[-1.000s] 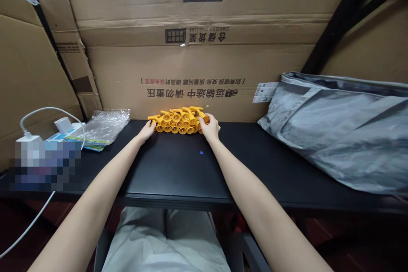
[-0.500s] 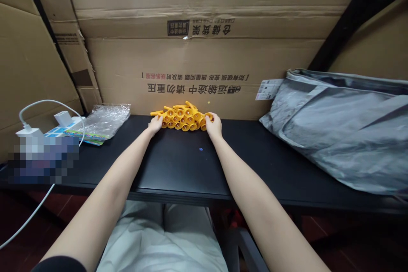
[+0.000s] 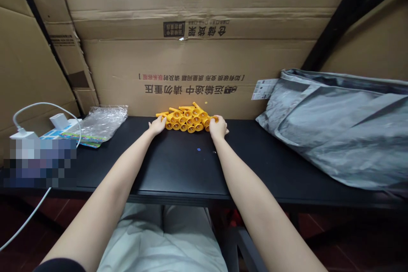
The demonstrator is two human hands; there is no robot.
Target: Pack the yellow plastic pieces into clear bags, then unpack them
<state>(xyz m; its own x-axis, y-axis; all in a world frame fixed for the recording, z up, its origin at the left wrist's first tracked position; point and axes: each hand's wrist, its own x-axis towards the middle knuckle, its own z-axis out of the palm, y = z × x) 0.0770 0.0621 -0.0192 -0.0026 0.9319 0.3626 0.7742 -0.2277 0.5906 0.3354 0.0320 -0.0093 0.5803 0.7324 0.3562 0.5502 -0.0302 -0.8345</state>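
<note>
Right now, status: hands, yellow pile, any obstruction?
Left hand, right hand touching opposite ends of yellow pile. Flared mouths face wearer. Grey bag right, not blocking.

Black table (image 3: 178, 174), printed cardboard wall (image 3: 185, 61) behind it, dark reddish tiled floor (image 3: 28, 246) below it

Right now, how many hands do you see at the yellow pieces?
2: the left hand at the left end of the pile of yellow pieces, the right hand at its right end. Some fingers are hidden, but no other hand shows.
</note>
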